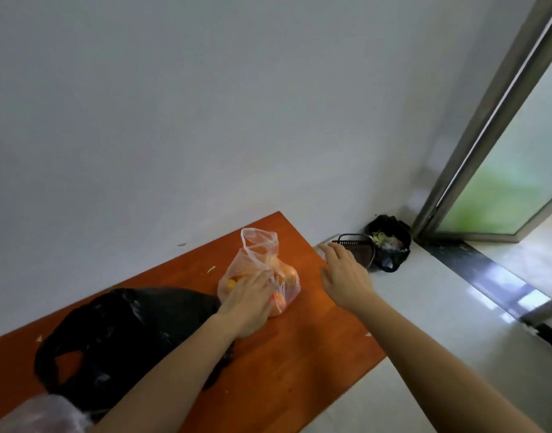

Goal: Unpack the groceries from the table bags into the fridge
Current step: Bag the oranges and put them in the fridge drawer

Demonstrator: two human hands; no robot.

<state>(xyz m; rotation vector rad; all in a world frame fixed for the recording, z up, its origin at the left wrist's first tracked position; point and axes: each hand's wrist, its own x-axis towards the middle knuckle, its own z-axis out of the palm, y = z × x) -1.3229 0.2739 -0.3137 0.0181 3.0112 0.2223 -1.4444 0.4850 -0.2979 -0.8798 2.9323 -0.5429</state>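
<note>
A thin clear plastic bag (268, 254) with orange fruit inside sits on the orange-brown table (299, 354). My left hand (249, 303) lies on the bag's near side, fingers pressed into the plastic. My right hand (346, 278) hovers just right of the bag above the table's far corner, fingers spread, holding nothing. A crumpled black plastic bag (118, 335) lies on the table to the left, partly under my left forearm. No fridge is in view.
A clear plastic bag corner (40, 414) shows at the bottom left. On the floor past the table stand a dark basket (359, 248) and a black-lined bin (390, 242) with scraps. A sliding glass door (502, 170) is on the right. White wall behind.
</note>
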